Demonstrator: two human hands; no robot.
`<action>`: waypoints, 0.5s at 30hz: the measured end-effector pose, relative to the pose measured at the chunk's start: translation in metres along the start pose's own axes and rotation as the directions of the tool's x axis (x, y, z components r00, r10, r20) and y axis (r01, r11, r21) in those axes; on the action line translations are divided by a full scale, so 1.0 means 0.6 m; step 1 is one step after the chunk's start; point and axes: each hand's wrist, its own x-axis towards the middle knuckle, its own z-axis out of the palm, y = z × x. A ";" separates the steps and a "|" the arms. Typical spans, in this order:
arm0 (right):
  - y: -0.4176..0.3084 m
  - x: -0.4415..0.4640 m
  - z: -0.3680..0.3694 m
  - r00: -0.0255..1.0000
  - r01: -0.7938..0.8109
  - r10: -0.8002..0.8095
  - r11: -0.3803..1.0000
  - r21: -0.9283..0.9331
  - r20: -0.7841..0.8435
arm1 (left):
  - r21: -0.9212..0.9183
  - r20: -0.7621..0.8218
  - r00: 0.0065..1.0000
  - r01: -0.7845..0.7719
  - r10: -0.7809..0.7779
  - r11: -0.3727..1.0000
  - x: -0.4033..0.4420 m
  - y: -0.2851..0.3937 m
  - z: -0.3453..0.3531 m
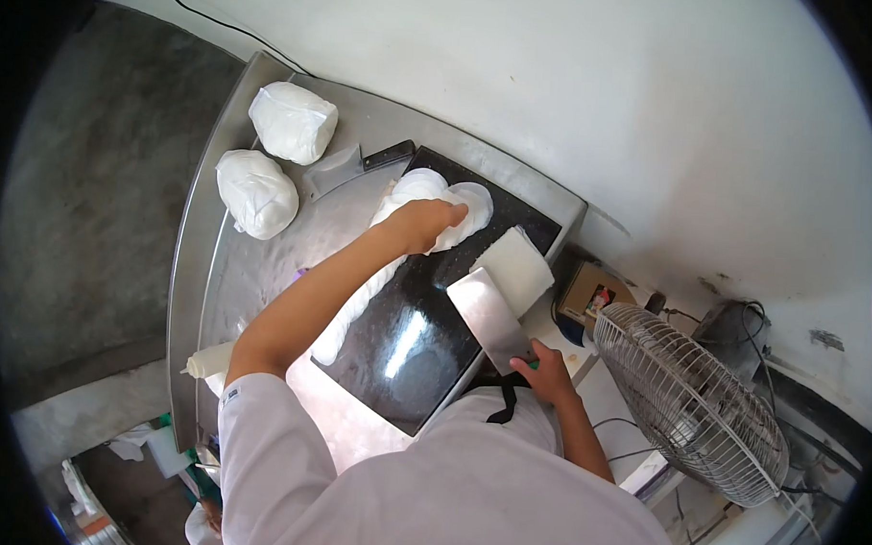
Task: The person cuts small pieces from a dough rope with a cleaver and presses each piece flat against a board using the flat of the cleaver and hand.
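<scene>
My left hand (pixel 423 226) reaches over the far end of a long row of soft, white, rounded dough-like pieces (pixel 363 294). Its curled fingers are closed on the white pieces there, with the fingertips partly hidden. The row runs along the left side of a glossy black board (pixel 405 343). In my right hand (pixel 545 372) is the handle of a cleaver (pixel 489 318), its broad blade lying flat-side up. Beneath the blade's far end, a pale squared slab (pixel 521 266) sits at the board's right edge.
Two white wrapped bundles (pixel 292 123) stand at the metal table's (pixel 191 264) far left. A second blade with a black handle (pixel 389 156) lies behind the board. A cream squeeze bottle (pixel 207 363) is near my left elbow. To the right are a caged fan (pixel 691 406) and cables.
</scene>
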 end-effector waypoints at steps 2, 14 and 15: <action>-0.003 0.001 -0.002 1.000 -0.009 0.009 1.000 0.007 0.008 | -0.183 -0.155 0.985 0.042 -0.071 0.982 -0.018 0.007 0.002; -0.009 0.012 -0.005 1.000 0.012 -0.012 1.000 -0.029 0.005 | -0.982 0.188 0.887 0.173 -0.423 -0.074 -0.030 0.007 0.015; -0.012 0.011 -0.004 1.000 -0.010 0.010 0.998 -0.054 0.000 | -0.982 0.190 0.885 0.175 -0.426 -0.075 -0.025 0.000 0.014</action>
